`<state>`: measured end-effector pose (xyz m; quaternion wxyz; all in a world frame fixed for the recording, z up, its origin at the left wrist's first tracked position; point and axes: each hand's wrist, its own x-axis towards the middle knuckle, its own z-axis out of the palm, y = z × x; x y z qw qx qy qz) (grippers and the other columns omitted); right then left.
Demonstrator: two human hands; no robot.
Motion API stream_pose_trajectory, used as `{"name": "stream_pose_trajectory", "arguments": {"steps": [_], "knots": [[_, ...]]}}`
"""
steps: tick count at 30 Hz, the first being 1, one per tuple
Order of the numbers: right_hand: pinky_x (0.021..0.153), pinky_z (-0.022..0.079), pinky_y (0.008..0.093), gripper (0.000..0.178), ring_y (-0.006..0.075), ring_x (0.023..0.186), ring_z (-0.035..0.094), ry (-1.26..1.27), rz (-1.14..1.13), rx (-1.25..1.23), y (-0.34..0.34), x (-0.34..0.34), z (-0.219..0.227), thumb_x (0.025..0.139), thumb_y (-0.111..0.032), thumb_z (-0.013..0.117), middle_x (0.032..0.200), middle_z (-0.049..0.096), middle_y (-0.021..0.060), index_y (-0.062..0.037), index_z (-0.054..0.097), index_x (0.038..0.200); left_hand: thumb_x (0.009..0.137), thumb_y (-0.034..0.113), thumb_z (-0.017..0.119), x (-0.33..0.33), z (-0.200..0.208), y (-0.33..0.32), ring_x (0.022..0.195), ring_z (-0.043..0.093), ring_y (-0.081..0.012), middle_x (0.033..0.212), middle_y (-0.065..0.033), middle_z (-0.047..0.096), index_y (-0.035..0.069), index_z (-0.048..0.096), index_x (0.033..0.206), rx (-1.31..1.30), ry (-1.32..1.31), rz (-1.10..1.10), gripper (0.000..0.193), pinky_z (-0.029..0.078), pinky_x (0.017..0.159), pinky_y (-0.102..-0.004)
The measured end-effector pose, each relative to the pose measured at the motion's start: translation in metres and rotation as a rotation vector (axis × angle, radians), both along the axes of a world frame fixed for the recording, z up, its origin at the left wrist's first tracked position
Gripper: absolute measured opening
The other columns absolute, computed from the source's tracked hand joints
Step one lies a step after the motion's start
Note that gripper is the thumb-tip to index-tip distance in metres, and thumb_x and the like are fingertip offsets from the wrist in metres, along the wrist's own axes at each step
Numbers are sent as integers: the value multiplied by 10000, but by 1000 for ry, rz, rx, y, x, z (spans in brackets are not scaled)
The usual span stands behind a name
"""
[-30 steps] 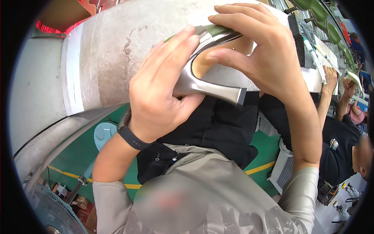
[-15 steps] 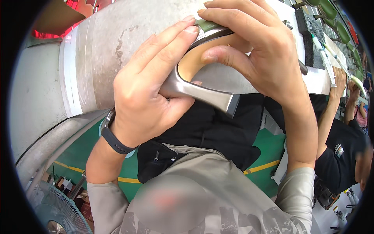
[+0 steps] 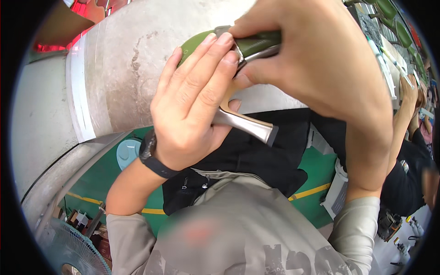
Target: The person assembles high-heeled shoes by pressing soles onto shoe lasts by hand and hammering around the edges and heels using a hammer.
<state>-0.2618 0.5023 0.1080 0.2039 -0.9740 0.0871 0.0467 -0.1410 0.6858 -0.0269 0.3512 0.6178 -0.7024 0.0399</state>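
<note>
A green high-heeled shoe (image 3: 250,124) is held over the front of the work surface, its silvery metallic heel with a dark tip pointing down to the right. Part of its tan underside shows. My left hand (image 3: 185,110), wearing a dark wristband, wraps the shoe, fingers lying across the green upper and thumb behind the heel. My right hand (image 3: 316,59) pinches the green part on the right side, thumb below and fingers above. A silvery band crosses the green between the two hands. Much of the shoe is hidden by my fingers.
The pale, stained work surface (image 3: 114,68) spans the top. Several green shoes (image 3: 403,34) stand at the far right. A co-worker's hand (image 3: 408,89) is near white tube-like tools (image 3: 382,68). A fan (image 3: 68,247) is low left, a blue stool (image 3: 128,153) beside my left arm.
The shoe has turned, showing more green upper and less tan underside. My right hand has moved lower and closed into a pinch on it. My left hand has shifted slightly right.
</note>
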Motion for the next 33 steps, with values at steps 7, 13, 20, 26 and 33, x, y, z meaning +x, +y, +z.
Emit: {"name": "stream_pose_trajectory", "arguments": {"steps": [7,13,20,26,33], "knots": [[931,505,443,346,373,1073,670,-388,-101,-175,-15,-26,-76,749,-168,820,1105,712,231,-5,702,1030,823,401,828,-13,0,2,1421,491,-413,1543,-250,494,-17,490,1473,41,122,79,844,316,1178,-578],[1007,494,436,412,378,1131,629,-590,-617,-115,-29,-129,-135,898,18,651,1267,647,201,-49,685,1303,832,207,827,-1,26,-23,1399,492,-436,1520,-259,507,-20,481,1450,155,214,72,743,324,1195,-524],[960,493,462,680,368,1110,611,-393,-428,-354,-15,-117,-116,738,143,534,1172,648,181,-68,617,1379,819,208,807,11,27,-57,1296,543,-413,1397,-255,576,-50,502,1450,270,179,-22,747,396,1122,-453],[719,543,387,459,290,812,652,-459,-455,1,25,-111,-83,757,-73,839,973,626,144,-18,710,1193,781,179,796,14,31,-54,1293,548,-415,1394,-245,583,-44,488,1467,298,206,-26,784,392,1126,-457],[850,619,423,397,374,986,728,-885,-253,109,34,-67,-99,741,-78,867,1072,716,199,32,721,1093,725,109,734,14,31,-60,1277,554,-397,1372,-227,594,-56,511,1412,271,234,-44,740,416,1070,-471]]}}
